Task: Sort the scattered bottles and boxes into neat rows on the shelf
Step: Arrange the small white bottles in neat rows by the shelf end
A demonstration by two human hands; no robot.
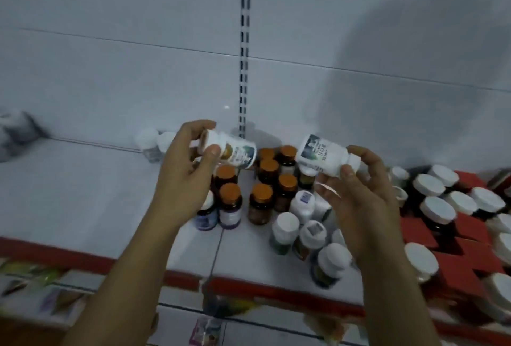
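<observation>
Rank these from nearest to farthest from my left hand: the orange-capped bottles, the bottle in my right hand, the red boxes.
1. Orange-capped bottles, just below the left hand.
2. White bottle in the right hand, to the right.
3. Red boxes, far right.

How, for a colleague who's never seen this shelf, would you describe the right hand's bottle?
On the white shelf with the red front edge, look above the orange-capped brown bottles. The right hand pinches a tilted white bottle. Its dark label distinguishes it from the left hand's orange-labelled bottle.
</observation>
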